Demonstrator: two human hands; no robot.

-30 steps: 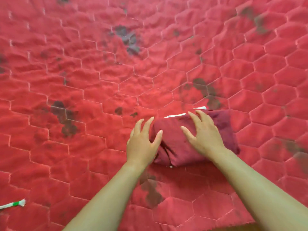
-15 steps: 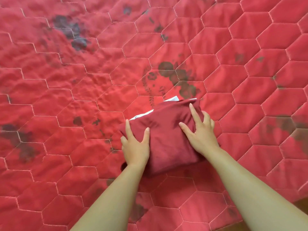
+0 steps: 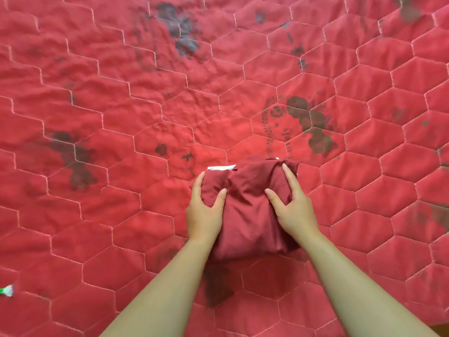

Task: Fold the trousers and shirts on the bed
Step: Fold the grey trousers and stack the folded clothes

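Maroon cloth, folded into a thick bundle (image 3: 247, 210), lies on the bed (image 3: 145, 105) just ahead of the person, low and a little right of the middle of the view. Whether it is a shirt or trousers I cannot tell from the way it is packed. A narrow white strip (image 3: 221, 167) pokes out at its far left corner. The left hand (image 3: 204, 212) clasps the bundle's left edge, thumb pressed on top and fingers wrapped round the side. The right hand (image 3: 292, 205) grips the right edge the same way, thumb spread inward over the cloth and fingers reaching along the far corner. Both hands are closed on the fabric with the bundle between them, bare forearms running back toward the near edge. Under it all spreads a red quilted cover stitched in pale hexagons, printed with dark flower patches (image 3: 313, 127). A small green and white scrap (image 3: 6, 290) lies at the far left edge, well apart from the bundle.
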